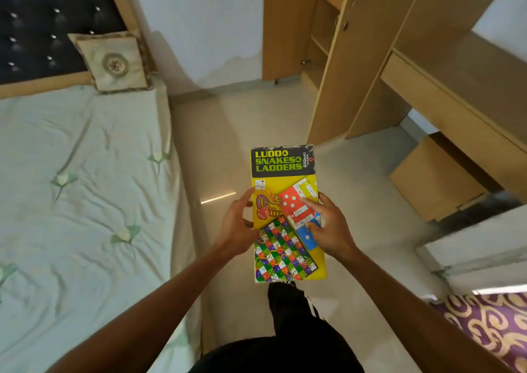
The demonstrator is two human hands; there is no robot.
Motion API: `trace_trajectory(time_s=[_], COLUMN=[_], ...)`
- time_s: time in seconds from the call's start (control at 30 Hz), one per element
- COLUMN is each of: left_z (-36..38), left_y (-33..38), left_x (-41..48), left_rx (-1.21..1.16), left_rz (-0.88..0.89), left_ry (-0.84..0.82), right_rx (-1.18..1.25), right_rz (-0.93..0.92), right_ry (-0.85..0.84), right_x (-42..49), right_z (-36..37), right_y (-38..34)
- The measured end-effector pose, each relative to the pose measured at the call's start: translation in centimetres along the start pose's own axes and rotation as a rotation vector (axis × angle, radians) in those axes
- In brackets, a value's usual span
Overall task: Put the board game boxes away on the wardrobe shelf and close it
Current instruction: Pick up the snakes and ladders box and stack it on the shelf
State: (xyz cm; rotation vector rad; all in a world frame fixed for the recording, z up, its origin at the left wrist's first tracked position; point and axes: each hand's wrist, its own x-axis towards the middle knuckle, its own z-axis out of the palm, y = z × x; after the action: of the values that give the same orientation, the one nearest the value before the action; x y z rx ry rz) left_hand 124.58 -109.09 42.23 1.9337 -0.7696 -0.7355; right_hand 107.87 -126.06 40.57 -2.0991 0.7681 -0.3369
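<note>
Nearest the camera, the person's dark trousers (288, 341) fill the bottom middle of the view, and both bare forearms reach forward from either side of them. At the lower right lies a purple fabric with gold swirls (493, 327), beside a pale ledge that is blurred.

In front of the body, both hands hold one board game box (282, 170) flat in the air above the floor, its lid facing up. It is a yellow box printed "LUDO & SNAKES & LADDERS", with pictures of dice and a chequered board. The left hand (238, 227) grips the box's left long edge, thumb toward the lid and fingers curled at the side. The right hand (332, 231) grips the right long edge, with its thumb and a finger pressed on the lid and the rest of the fingers hidden under the box. The box's far end points toward the wardrobe.

To the left runs a bed (74, 201) covered with a pale green, creased sheet. The glossy beige tiled floor (256, 122) stretches ahead between the bed and the furniture. To the right stands a wooden worktop (456, 87) with a low wooden unit (433, 179) beneath it.

Farther on, a cream cushion (114, 63) leans against a dark tufted headboard (42, 16). At the far right the light-wood wardrobe (368, 67) stands open, with bare shelves (320, 43) showing inside, against a white wall.
</note>
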Motion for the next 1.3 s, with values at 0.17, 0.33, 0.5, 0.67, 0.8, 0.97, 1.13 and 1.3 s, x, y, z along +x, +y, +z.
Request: trace_trajectory(time_s=[0.17,0.33,0.5,0.67,0.8,0.97,1.13,1.3], left_z=[-2.0,-4.5,-7.5,-11.4,-15.7,-20.1,-21.8,-21.9], left_y=[2.1,3.9,4.5,3.6,3.5,5.3,7.7,9.7], left_x=[12.5,23.7,33.9,46.3,57.4,70.6,83.5,96.4], left_rx=[0.020,0.017,0.017,0.032,0.036,0.065,0.120,0.173], left_rz=[-0.060,-0.037,-0.029,-0.086,-0.138,-0.101,-0.081,-0.046], left_ry=[0.023,0.095,0.162,0.138,0.114,0.038,-0.039,-0.106], right_rx=[0.061,0.054,0.006,0.011,0.015,0.032,0.083,0.100], right_rz=[-0.027,-0.061,-0.094,-0.113,-0.095,-0.025,0.032,0.085], right_ry=[-0.044,-0.120,-0.182,-0.187,-0.163,-0.087,-0.014,0.061], right_x=[13.2,26.9,39.6,53.0,63.9,75.6,85.8,96.7], right_z=[-1.4,-3.3,-3.2,-1.8,-0.5,-0.8,-2.4,-4.4], right_y=[0.5,-0.4,-0.5,-1.6,-3.1,-4.4,-3.8,-1.9])
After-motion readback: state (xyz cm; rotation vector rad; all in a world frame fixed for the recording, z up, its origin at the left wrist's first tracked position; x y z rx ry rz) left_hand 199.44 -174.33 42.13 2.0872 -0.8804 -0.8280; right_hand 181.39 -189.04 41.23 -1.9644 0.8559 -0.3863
